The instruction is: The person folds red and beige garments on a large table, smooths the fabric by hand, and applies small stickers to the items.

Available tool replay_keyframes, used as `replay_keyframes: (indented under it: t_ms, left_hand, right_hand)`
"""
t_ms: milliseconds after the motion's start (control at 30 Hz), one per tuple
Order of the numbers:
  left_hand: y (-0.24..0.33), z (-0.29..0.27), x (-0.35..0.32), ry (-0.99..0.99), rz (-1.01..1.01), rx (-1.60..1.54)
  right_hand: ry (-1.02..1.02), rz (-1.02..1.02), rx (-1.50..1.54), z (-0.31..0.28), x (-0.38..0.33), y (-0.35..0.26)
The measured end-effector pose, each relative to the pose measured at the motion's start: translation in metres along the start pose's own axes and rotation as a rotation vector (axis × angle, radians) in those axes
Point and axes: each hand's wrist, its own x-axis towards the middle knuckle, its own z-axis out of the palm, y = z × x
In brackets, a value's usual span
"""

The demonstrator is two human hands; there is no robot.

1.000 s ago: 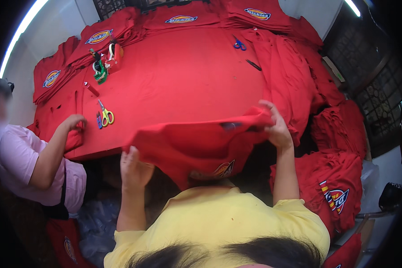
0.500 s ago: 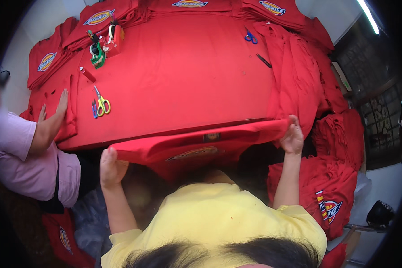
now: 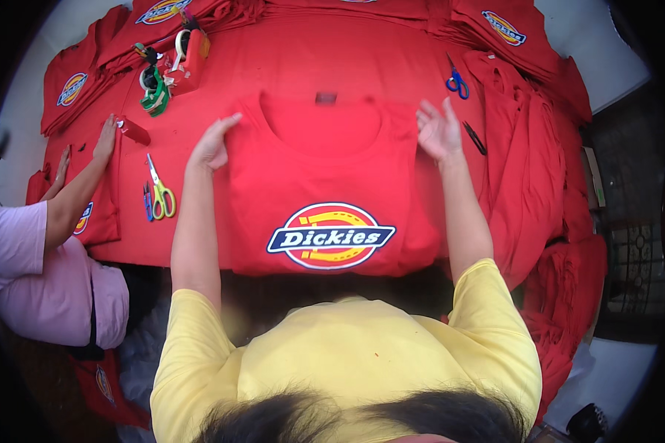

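The shirt (image 3: 329,181) is over the table's (image 3: 377,55) near side, print (image 3: 331,236) up, neck (image 3: 321,155) toward the far side. The left hand (image 3: 213,142) meets its far left corner; whether those fingers grip cloth, I cannot tell. The right hand (image 3: 440,134) is open, fingers spread, just beside the far right corner. For a flat lay, ease both corners evenly apart, then smooth outward from the neck, clear of the yellow scissors (image 3: 164,201).
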Motion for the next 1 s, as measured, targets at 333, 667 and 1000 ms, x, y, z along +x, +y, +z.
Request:
replay_keyframes:
  t_ms: [333,667,1000]
  left_hand:
    - [-0.014,0.013,0.025,-0.077,-0.186,-0.18]
    - [0.035,0.02,0.068,-0.198,-0.181,-0.455]
    - [0.016,-0.003,0.096,0.2,-0.181,-0.19]
  right_hand:
    - [0.107,0.302,-0.204,-0.021,-0.005,0.006]
    - [-0.068,0.171,0.166,0.005,0.067,-0.033]
    - [-0.083,0.328,0.004,-0.046,0.104,-0.027]
